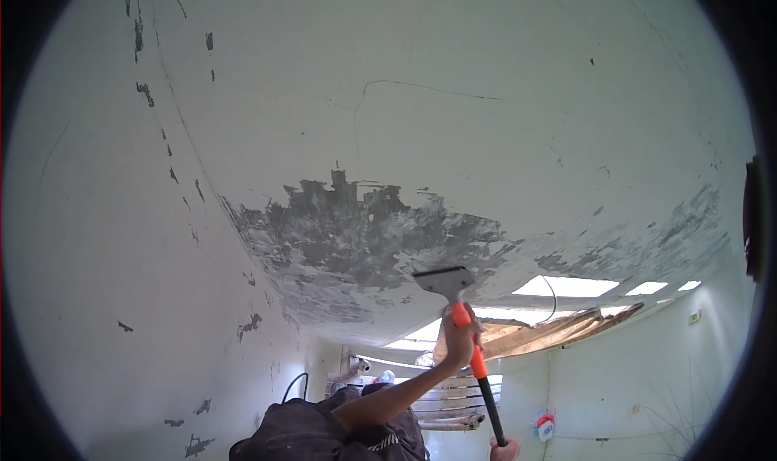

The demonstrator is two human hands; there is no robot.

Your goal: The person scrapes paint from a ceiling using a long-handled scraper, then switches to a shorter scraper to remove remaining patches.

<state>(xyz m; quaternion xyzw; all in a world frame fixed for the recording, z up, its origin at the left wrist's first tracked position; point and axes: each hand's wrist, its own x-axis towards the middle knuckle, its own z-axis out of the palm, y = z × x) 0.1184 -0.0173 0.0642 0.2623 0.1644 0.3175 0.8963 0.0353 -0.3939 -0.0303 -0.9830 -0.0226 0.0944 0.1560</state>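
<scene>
A long-handled scraper (444,281) with a wide dark blade, a grey metal head and an orange and black handle is raised towards the ceiling. My left hand (459,346) is wrapped round the orange grip just below the head. Lower down, my right hand (506,450) closes on the black end of the handle, partly cut off by the frame's bottom edge. The blade overlaps the near edge of a scraped grey patch (356,226) in the ceiling's pale coating. A dark sleeve (324,433) covers my left shoulder.
Bright window openings (566,287) run below the ceiling at the right, with a brown sheet (550,335) hanging there. Wooden slats (453,400) stand behind my arm. A red, white and blue object (545,425) is by the right wall. Small chips mark the left wall (105,259).
</scene>
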